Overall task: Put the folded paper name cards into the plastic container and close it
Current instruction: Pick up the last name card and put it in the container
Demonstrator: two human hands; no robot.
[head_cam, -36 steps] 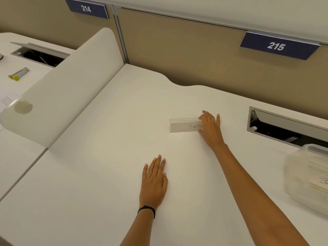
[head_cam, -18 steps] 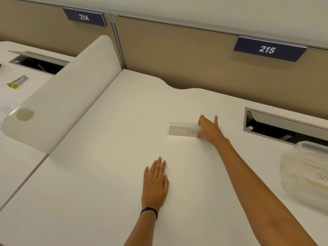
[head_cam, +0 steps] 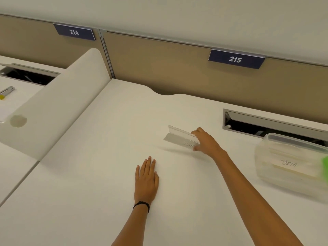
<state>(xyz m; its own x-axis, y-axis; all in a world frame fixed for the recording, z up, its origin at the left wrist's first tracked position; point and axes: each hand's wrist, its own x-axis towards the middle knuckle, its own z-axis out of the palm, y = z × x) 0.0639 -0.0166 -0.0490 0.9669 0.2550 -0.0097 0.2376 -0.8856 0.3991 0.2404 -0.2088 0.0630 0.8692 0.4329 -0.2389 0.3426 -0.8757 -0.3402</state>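
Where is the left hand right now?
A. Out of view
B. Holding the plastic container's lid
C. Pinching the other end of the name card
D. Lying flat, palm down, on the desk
D: the left hand lies flat with fingers stretched on the white desk, apart from the name card, which the right hand holds at its right end, and from the plastic container at the right.
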